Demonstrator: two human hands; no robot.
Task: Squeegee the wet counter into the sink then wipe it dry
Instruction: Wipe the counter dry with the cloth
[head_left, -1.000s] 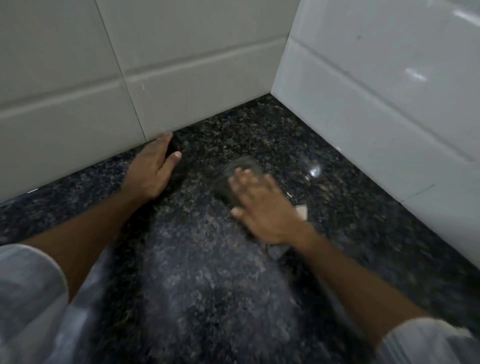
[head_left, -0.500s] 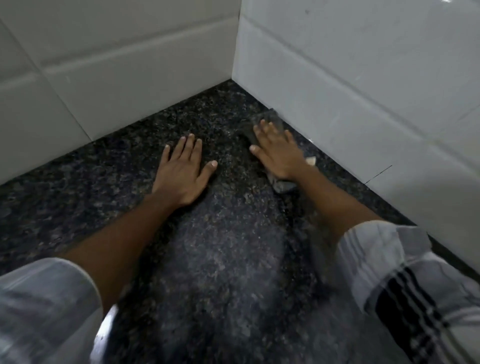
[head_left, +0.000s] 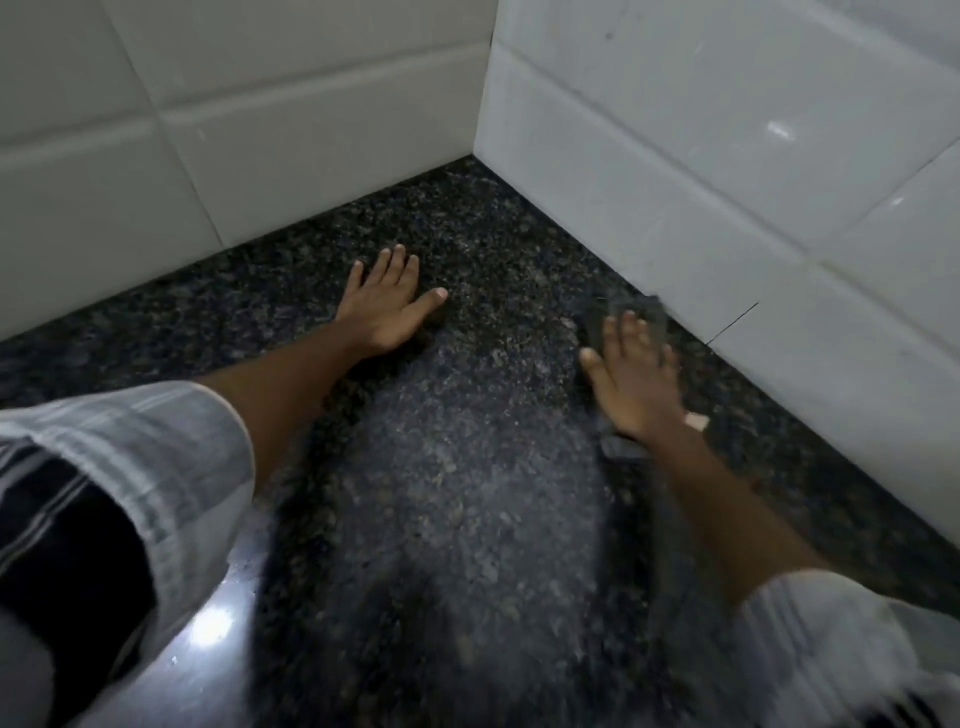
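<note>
The dark speckled granite counter (head_left: 467, 493) fills the view and runs into a tiled corner. My right hand (head_left: 636, 379) presses flat, fingers spread, on a grey cloth (head_left: 641, 317) close to the right wall; the cloth shows beyond my fingertips and behind my wrist, and a small pale tag (head_left: 696, 420) sticks out at the wrist. My left hand (head_left: 387, 306) rests flat on the counter with its fingers apart, holding nothing, about a hand's width left of the cloth. No sink or squeegee is in view.
White tiled walls stand at the back (head_left: 260, 130) and on the right (head_left: 753, 156), meeting in a corner behind my hands. A bright light reflection (head_left: 213, 623) shines on the counter near my left sleeve.
My right hand has slid the cloth along the right wall, away from the corner and toward me. My left hand stays planted on the counter.
</note>
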